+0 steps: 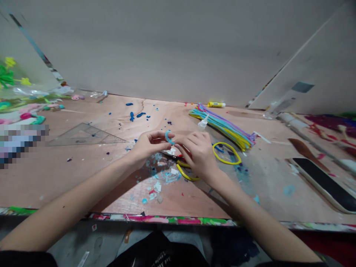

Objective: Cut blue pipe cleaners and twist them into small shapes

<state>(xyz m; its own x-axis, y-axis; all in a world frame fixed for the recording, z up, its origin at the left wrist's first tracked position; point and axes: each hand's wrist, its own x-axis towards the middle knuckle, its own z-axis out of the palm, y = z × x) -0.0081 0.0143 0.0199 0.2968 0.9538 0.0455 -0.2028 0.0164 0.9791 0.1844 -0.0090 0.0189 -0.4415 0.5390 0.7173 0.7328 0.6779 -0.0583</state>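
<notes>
Work in hand: both hands are together over the middle of the counter (83,178), and they bend a short piece of blue chenille stem into a small loop.
Left hand (150,145): It is half closed with the fingers curled, and the thumb and fingertips pinch the loop from the left side.
Right hand (196,152): It is also half closed and lies just beside the left one. Its fingertips (174,138) seem to touch the loop, but I cannot tell if they really grip it.
Blue loop (168,137): It is held in the air between both hands, above the counter, and it is not fully closed to the eye.
Near the hands: a yellow ring (226,154) lies just right of the right hand. A curved yellow stem (185,172) lies partly under this hand, beside a small tool with red grips (178,157).
Counts: two hands, one blue loop, two yellow pieces, one white glue bottle (203,123), one yellow glue stick (216,104), one bundle of many colored stems (222,128), too many for counting.
Rest: one clear set square (86,136), paper scraps (155,187), blue clay bits (136,115).
</notes>
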